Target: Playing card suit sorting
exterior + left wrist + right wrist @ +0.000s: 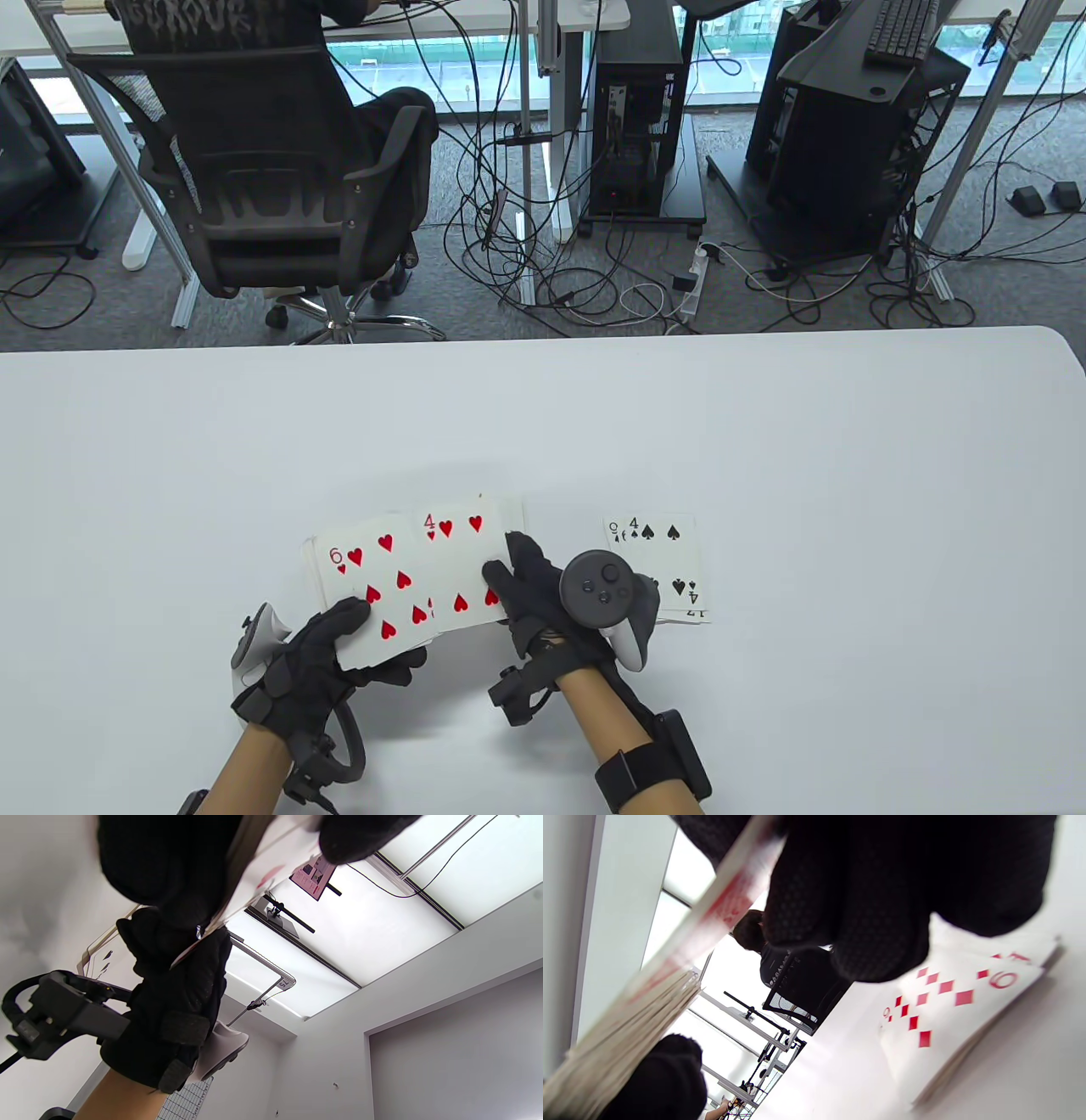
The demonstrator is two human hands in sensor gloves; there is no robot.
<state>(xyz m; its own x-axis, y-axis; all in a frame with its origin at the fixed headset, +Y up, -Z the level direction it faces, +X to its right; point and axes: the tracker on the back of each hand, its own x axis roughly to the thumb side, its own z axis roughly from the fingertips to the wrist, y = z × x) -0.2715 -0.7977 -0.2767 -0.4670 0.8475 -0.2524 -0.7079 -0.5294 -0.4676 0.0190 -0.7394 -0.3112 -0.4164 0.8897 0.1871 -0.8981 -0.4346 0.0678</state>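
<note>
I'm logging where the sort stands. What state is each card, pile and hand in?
Six of hearts: face up, held above the table by the left hand.
Four of hearts: face up, in the right hand grip.
Spade pile: face up on the table, four of spades on top.
Diamond pile: face up, resting on the table.

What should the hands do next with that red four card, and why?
Probably the right hand should slide the four of hearts off the stack the left hand holds. Only a spade pile shows right of it; diamonds lie under the right hand, so hearts need another spot.
</note>
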